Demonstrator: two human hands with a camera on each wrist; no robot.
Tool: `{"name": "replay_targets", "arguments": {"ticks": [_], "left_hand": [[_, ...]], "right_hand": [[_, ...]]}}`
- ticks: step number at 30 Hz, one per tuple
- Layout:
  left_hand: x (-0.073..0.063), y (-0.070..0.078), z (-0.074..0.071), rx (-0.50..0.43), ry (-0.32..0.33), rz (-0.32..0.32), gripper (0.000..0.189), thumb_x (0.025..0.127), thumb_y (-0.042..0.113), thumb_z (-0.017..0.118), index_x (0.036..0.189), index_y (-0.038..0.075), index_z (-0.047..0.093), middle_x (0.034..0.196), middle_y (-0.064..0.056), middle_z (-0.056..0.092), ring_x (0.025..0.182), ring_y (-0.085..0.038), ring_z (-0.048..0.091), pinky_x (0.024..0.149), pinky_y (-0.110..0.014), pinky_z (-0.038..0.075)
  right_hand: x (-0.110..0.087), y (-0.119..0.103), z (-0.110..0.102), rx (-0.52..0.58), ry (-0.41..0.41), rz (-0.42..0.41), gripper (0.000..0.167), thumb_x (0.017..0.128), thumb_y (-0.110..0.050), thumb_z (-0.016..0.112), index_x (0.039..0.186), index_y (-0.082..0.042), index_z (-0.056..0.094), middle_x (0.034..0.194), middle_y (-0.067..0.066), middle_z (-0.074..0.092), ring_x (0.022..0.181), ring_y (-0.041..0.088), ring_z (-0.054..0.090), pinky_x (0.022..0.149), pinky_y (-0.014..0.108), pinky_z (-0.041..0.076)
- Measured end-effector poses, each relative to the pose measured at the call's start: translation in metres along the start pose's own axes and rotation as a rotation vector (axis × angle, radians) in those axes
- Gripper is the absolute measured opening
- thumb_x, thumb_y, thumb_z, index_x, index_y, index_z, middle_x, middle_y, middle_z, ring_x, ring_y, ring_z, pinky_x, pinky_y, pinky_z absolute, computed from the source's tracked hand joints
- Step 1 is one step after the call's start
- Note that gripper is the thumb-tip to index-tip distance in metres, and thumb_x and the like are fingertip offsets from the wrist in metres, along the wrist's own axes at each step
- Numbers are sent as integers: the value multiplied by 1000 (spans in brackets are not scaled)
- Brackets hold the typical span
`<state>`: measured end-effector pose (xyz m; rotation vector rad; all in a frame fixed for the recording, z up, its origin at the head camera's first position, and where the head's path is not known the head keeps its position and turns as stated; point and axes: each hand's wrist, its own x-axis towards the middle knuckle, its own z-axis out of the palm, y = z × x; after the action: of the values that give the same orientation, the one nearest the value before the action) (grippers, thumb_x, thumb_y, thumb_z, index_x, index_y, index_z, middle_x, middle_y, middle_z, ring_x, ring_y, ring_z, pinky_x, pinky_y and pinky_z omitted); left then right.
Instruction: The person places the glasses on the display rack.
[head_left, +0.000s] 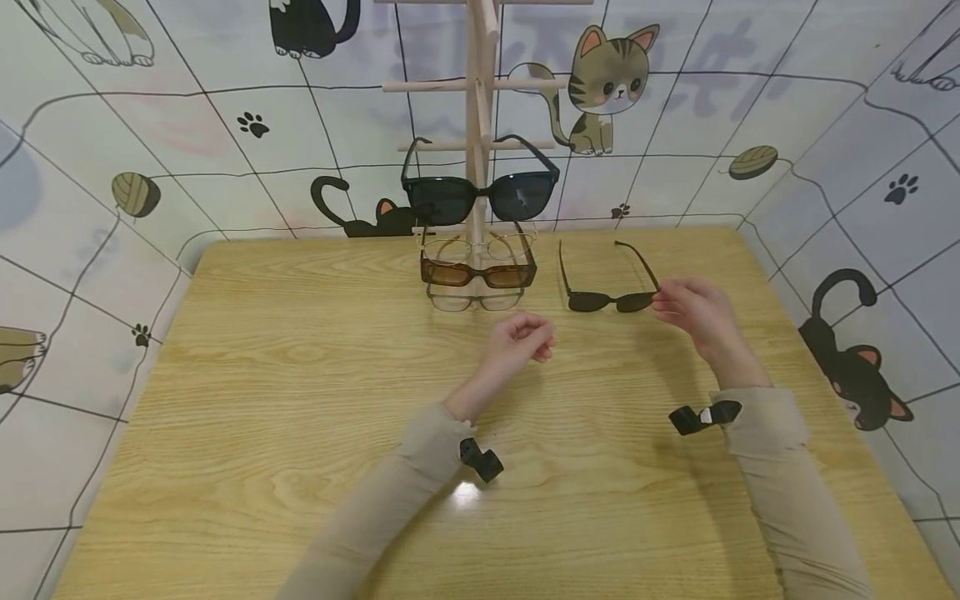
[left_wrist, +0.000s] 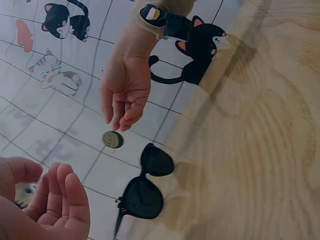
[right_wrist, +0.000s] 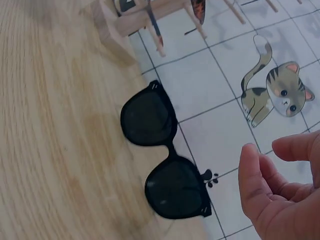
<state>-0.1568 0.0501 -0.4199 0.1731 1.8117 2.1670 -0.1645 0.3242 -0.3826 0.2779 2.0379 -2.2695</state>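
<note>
Black sunglasses rest on the table right of the stand, lenses toward me and temples unfolded toward the wall. My right hand is beside their right hinge and overlaps it in the head view. In the right wrist view a gap shows between the right thumb and fingers, apart from the sunglasses. My left hand hovers in front of the stand with loosely bent fingers and nothing in them. The left wrist view shows this hand at lower left, the sunglasses farther right.
A wooden display stand with side pegs rises at the table's back. It carries large black sunglasses, brown-tinted glasses, and thin-framed glasses low down. Cat-printed wall sheeting borders the wooden table behind and at both sides.
</note>
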Motion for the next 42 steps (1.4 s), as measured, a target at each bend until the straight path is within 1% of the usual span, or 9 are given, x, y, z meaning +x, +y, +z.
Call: {"name": "replay_targets", "arguments": {"ticks": [6,8,14,19,23,26,28,34,42], "left_hand": [[11,-13,9,56,22,-35,19,92,6,58,102,-10,62,81,-20,66,57,-7,58,68,-37,57],[16,-19,12,67,33,-35,19,92,6,59,101,-10,63,82,-21,66,57,-7,58,68,-37,57],[31,-34,21,166,68,-24,19,91,9,60,102,-7,65,75,-8,65,60,-8,59,61,-25,55],[46,-38,27,308,101,-23,20,92,16,60,105,2,66,84,-5,66,70,-12,62,62,-20,52],[58,-41,31,361,148,-60,26,91,23,60,110,5,64,92,-2,64,79,-11,60,67,-20,50],[62,-41,34,360,175,-90,30,92,24,60,115,4,62,96,-4,64,82,-14,62,70,-23,51],[64,-42,35,369,183,-106,33,92,25,60,117,3,61,99,-6,64,86,-17,63,73,-26,52],[69,-45,36,354,202,-158,46,92,29,60,129,4,52,116,-8,60,105,-21,58,89,-30,48],[80,-45,38,308,196,-116,42,94,31,58,126,6,57,117,-5,62,107,-18,58,86,-27,49]], "right_hand": [[4,6,-12,28,88,43,4,94,-10,57,94,-9,61,80,-2,65,72,7,64,66,17,54],[6,8,-16,30,116,59,5,93,-11,57,95,-7,60,80,-2,65,72,8,64,66,17,54],[15,16,-23,-19,186,88,13,94,-11,56,104,-3,55,80,-4,64,73,6,63,67,17,54],[24,26,-31,-119,187,95,23,93,-17,58,110,-3,54,85,-6,63,78,5,62,73,17,54],[37,36,-41,-97,171,125,32,91,-16,61,117,2,56,89,0,64,82,9,64,74,21,55],[41,37,-40,-55,172,153,37,92,-13,59,123,7,51,86,1,65,80,10,64,73,21,55],[37,31,-32,-99,173,162,42,95,-14,54,128,9,43,82,-4,64,79,6,62,75,19,54],[39,27,-25,-76,174,193,28,96,-13,53,118,4,48,75,-6,65,72,5,63,71,18,54],[40,27,-26,-95,173,186,26,96,-16,52,115,2,49,74,-5,64,71,6,62,70,19,54]]}}
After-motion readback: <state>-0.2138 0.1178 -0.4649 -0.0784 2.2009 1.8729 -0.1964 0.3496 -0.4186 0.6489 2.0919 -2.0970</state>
